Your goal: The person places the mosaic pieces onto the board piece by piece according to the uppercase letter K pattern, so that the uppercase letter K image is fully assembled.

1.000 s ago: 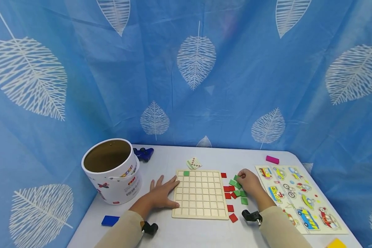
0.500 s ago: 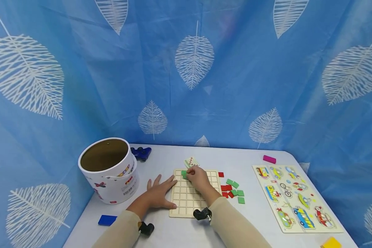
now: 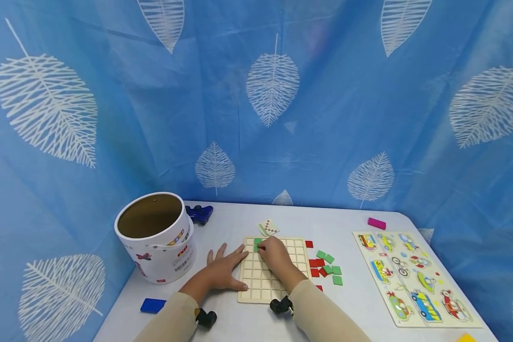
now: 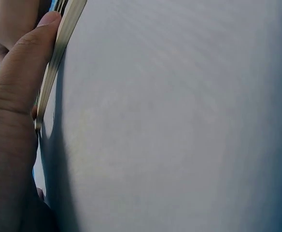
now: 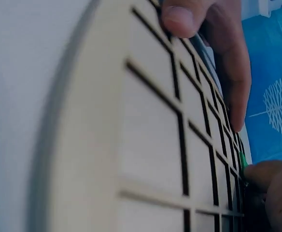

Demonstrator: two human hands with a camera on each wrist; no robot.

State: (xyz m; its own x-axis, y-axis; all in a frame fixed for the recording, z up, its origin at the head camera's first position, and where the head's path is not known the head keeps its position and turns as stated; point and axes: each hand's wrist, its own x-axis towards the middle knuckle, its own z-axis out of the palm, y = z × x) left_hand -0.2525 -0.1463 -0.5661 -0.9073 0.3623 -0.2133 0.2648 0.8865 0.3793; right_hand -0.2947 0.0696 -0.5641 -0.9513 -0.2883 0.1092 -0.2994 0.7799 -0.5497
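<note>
- Wooden grid board (image 3: 278, 270) lies flat on the white table (image 3: 350, 308), just right of the white bucket (image 3: 156, 237).
- Left hand (image 3: 222, 270): fingers spread and straight, palm down on the table, fingertips and thumb against the board's left edge. The left wrist view shows the thumb (image 4: 30, 67) pressed along that edge. It reads as steadying the board.
- Right hand (image 3: 275, 254): over the board's far-left corner, fingers curled down onto a green tile (image 3: 257, 247) in the second row. Whether it pinches the tile or only presses it into its cell cannot be told; in the right wrist view only a sliver of green shows at the fingertips (image 5: 264, 176).
- Done so far, as judged: one green tile (image 3: 258, 241) seated in the top row, a second going in beneath it.
- Left: nearly all cells bare. Loose red and green tiles (image 3: 325, 268) wait on the table just right of the board.
- A small checkered pattern card (image 3: 268, 227) lies just beyond the board.
</note>
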